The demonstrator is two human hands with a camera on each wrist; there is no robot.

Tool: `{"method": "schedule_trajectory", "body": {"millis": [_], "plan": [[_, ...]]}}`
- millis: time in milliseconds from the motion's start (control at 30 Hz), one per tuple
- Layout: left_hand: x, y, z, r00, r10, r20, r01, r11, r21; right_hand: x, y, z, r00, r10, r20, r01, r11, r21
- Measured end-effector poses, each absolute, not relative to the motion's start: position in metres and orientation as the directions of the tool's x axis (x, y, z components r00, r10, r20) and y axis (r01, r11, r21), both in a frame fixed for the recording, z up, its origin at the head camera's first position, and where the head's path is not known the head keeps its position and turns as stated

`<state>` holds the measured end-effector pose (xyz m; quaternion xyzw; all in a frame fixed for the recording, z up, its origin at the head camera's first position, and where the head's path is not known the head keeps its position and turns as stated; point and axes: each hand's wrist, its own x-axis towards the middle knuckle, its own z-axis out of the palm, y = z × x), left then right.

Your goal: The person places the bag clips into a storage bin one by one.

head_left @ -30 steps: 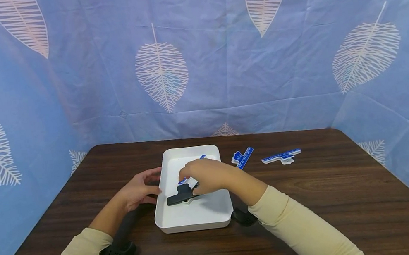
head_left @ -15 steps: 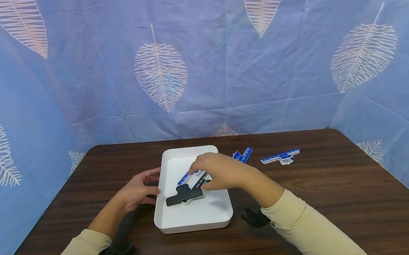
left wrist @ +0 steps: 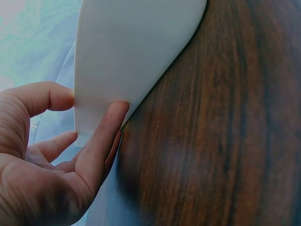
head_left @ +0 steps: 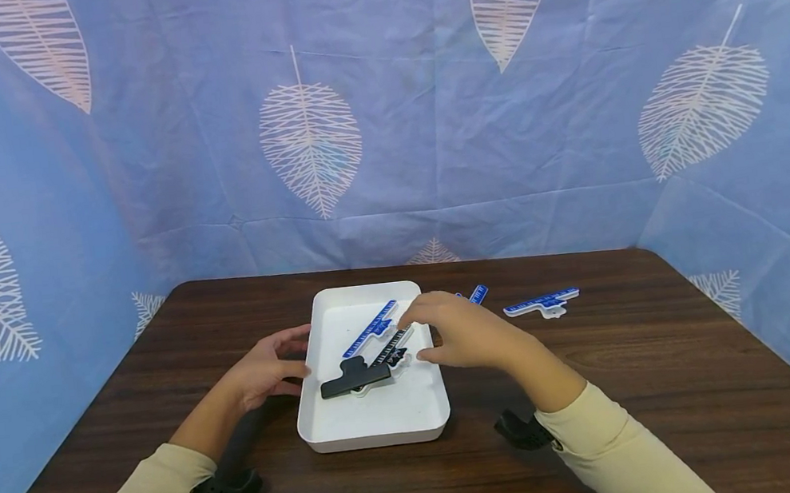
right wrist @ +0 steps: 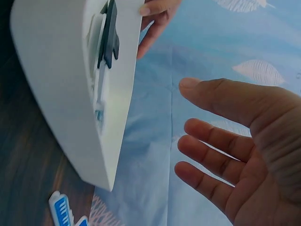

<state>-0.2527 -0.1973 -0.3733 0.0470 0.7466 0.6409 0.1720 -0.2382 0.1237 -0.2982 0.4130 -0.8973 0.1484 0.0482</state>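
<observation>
In the head view a white tray (head_left: 406, 418) stands on the table. It holds a black clip (head_left: 355, 376), a black-and-white piano-keyboard clip (head_left: 391, 348) partly under it, and a blue keyboard clip (head_left: 369, 329). My left hand (head_left: 263, 370) touches the tray's left side, and in the left wrist view its extended fingers (left wrist: 101, 136) lie against the outer wall. Above the tray's right rim is my right hand (head_left: 465, 331). The right wrist view shows that hand's fingers (right wrist: 211, 150) spread and holding nothing, apart from the tray.
Right of the tray lies a blue keyboard clip (head_left: 478, 294), mostly hidden behind my right hand. Another blue keyboard clip (head_left: 542, 302) sits farther right on the dark wooden table (head_left: 667, 362). A blue leaf-patterned cloth (head_left: 396, 118) hangs behind.
My right hand has drawn away to the right from over the clips in the tray, uncovering the black-and-white clip and the blue one. My left hand has stayed at the tray's side.
</observation>
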Motion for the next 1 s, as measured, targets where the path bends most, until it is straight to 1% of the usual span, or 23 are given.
{"method": "schedule_trajectory", "body": {"millis": [367,667,900,1000], "plan": [[-0.253,-0.197,-0.373,-0.938,0.284,-0.199,-0.151,0.181,0.972,-0.239,0.147,-0.304,-0.670,-0.686,0.283,-0.741,0.638,-0.208],[-0.252,-0.197,-0.372,-0.936,0.292,-0.199,-0.153,0.173,0.973,-0.246,0.160,-0.316,-0.638,-0.669,0.381,-0.757,0.636,-0.151],[-0.253,-0.198,-0.373,-0.935,0.292,-0.200,-0.154,0.171,0.973,-0.252,0.166,-0.322,-0.668,-0.645,0.371,-0.728,0.669,-0.147],[-0.253,-0.198,-0.374,-0.935,0.290,-0.202,-0.158,0.170,0.973,-0.255,0.168,-0.325,-0.670,-0.644,0.369,-0.726,0.673,-0.142]]}}
